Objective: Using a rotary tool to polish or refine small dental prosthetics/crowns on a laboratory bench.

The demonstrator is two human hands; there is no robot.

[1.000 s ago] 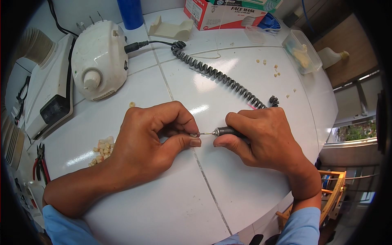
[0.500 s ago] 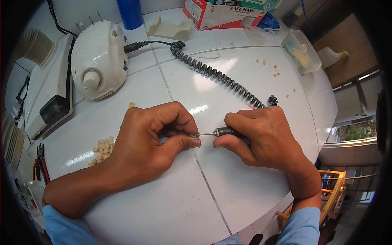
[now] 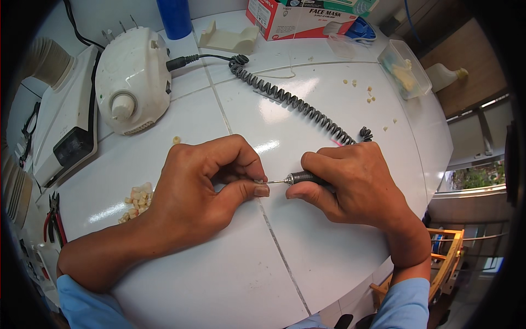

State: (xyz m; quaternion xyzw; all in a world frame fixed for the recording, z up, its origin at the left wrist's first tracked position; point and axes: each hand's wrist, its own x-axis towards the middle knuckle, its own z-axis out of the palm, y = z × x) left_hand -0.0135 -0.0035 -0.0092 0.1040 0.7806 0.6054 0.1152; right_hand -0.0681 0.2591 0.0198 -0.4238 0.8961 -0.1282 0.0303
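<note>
My left hand [image 3: 200, 189] pinches a tiny pale piece, apparently a dental crown [image 3: 258, 182], between thumb and index finger; most of it is covered by the fingertips. From the right, my right hand [image 3: 356, 186] grips a black-sleeved rotary handpiece [image 3: 304, 176]. Its thin metal bur [image 3: 277, 181] reaches the piece at the left fingertips. Behind my left wrist lies a pile of cream tooth-shaped pieces [image 3: 139, 200], partly hidden by the arm. One more small ring-like piece [image 3: 176, 140] rests beyond the left knuckles.
A coiled black cord [image 3: 296, 103] runs to a white control unit [image 3: 131, 82] at the far left. Beside that stands a white device with a dark display [image 3: 74, 147]. Pliers [image 3: 53, 219] lie left. Small pieces [image 3: 370, 93] and a clear tub [image 3: 405, 68] are far right.
Both hands stay almost in place. The bur and the pinched piece have shifted very slightly against each other.
</note>
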